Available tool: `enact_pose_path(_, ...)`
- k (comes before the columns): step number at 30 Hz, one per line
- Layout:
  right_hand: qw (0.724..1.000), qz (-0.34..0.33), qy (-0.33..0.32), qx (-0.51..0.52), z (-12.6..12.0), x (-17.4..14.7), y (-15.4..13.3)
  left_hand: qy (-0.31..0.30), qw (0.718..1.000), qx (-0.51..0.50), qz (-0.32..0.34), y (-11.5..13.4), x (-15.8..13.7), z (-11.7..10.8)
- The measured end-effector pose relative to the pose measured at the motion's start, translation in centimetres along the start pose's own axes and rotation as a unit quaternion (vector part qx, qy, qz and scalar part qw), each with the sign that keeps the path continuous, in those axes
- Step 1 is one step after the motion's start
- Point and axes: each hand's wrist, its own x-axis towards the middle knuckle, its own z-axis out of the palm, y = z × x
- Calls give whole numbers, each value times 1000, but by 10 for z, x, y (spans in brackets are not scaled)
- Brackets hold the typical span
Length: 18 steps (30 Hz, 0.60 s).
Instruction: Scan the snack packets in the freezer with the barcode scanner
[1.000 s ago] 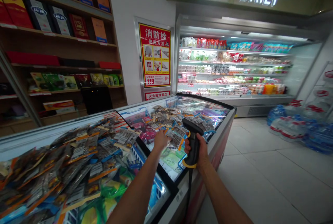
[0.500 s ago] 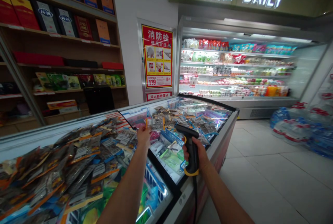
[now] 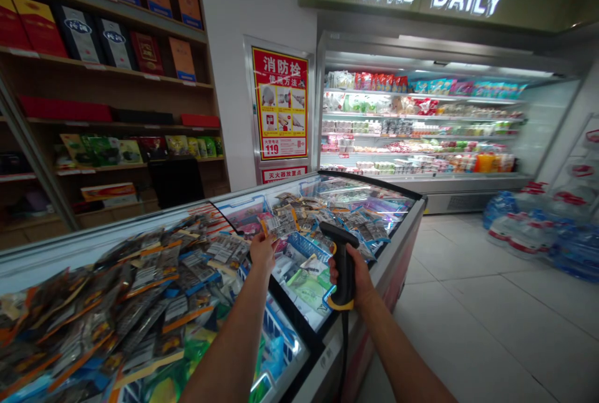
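Observation:
My left hand (image 3: pixel 262 249) is closed on the edge of a small snack packet (image 3: pixel 281 223) with orange ends, held up above the glass top of a chest freezer (image 3: pixel 406 228). Wrapped in my right hand (image 3: pixel 361 273) is a black and yellow barcode scanner (image 3: pixel 344 269), its head tilted toward the packet and its cord (image 3: pixel 344 347) hanging down. The scanner and packet are apart. Many similar packets (image 3: pixel 154 272) lie heaped on the freezer top at the left, and more spread out beyond my hands.
A blue basket (image 3: pixel 306 246) and bagged goods show through the glass. Behind stand shelves of boxes (image 3: pixel 140 53) at the left and a lit refrigerated display (image 3: pixel 421 135) at the right. Bottled water packs (image 3: pixel 528 219) sit on the tiled floor.
The packet in my left hand has tilted, its right side now lower. The scanner has shifted slightly, and the whole view has moved a little.

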Motion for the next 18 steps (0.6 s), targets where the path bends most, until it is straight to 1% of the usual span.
enact_pose_path(11, 1000, -8, 0, 5, -2, 0, -1, 7, 1000, -5, 18, 0, 3, -1)
enact_pose_path(15, 1000, -7, 6, 5, -2, 1, -2, 19, 999, 11, 47, 4, 2, -1)
enact_pose_path(18, 1000, -9, 9, 7, 0, 4, -2, 38, 995, 47, 82, 9, 3, -5)
